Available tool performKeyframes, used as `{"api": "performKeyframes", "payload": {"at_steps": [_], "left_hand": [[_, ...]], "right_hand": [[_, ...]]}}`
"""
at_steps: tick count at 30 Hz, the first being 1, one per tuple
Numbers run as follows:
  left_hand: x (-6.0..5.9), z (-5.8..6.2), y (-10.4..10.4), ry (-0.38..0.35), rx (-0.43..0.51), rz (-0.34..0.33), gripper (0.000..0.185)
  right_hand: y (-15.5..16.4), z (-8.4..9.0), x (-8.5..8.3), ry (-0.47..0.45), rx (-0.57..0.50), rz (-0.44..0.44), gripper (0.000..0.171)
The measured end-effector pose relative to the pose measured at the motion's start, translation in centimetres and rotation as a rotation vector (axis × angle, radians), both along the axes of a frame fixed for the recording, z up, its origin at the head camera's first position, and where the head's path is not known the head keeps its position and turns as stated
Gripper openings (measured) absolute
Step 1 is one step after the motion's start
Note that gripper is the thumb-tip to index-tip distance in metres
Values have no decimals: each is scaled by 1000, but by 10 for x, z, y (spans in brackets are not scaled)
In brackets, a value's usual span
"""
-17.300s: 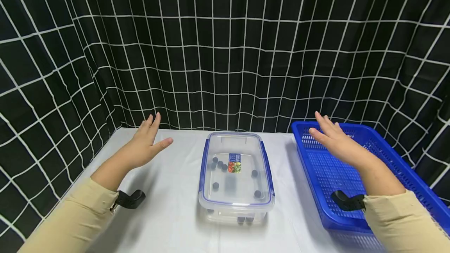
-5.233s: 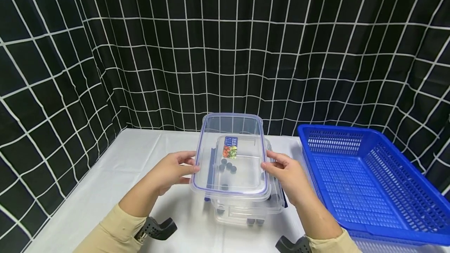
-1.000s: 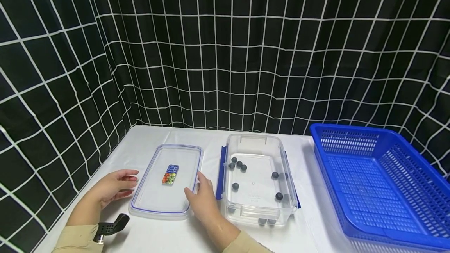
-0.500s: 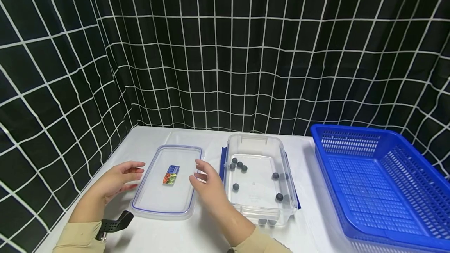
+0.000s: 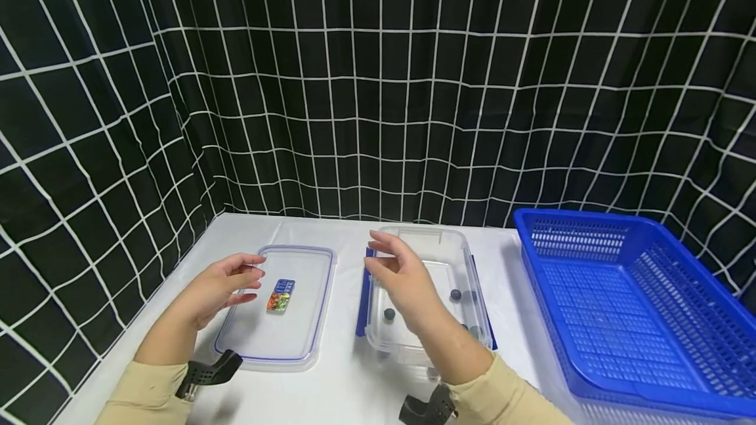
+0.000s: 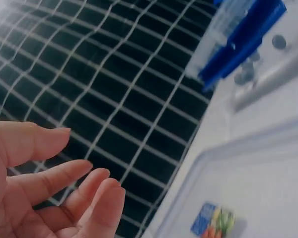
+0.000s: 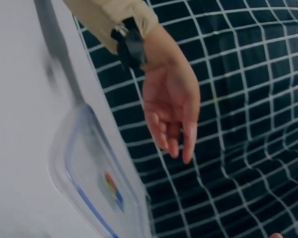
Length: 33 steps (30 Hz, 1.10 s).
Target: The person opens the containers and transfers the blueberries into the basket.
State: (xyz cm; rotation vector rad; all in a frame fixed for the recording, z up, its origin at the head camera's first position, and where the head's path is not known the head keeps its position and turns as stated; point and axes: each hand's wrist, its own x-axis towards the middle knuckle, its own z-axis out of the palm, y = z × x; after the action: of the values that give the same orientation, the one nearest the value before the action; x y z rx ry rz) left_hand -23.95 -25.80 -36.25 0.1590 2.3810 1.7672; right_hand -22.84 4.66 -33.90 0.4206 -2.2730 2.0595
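Head view: the open right hand [image 5: 401, 277] over the clear plastic box [image 5: 426, 294] could bump it, rolling the small dark balls [image 5: 389, 313].

A clear plastic lid [image 5: 277, 307] with a blue seal and small colourful sticker lies flat on the left; to its right stands an open clear container [image 5: 426, 300] holding several dark balls [image 5: 455, 294].

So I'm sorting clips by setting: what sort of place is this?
Probably a staged recording booth, not a home: black cloth with a white grid hung as walls, a white-covered table, wrist-worn camera mounts.
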Motion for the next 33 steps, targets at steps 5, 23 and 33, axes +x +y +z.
{"api": "performKeyframes", "payload": {"at_steps": [5,23,33], "left_hand": [[-2,11,21,33,9,-14,44],[-15,25,102,42,28,-44,36],[-23,3,128,-37,56,-102,33]], "right_hand": [[33,18,-1,53,42,13,41],[124,32,-30,206,540,93,28],[145,30,-34,163,617,136,28]]}}
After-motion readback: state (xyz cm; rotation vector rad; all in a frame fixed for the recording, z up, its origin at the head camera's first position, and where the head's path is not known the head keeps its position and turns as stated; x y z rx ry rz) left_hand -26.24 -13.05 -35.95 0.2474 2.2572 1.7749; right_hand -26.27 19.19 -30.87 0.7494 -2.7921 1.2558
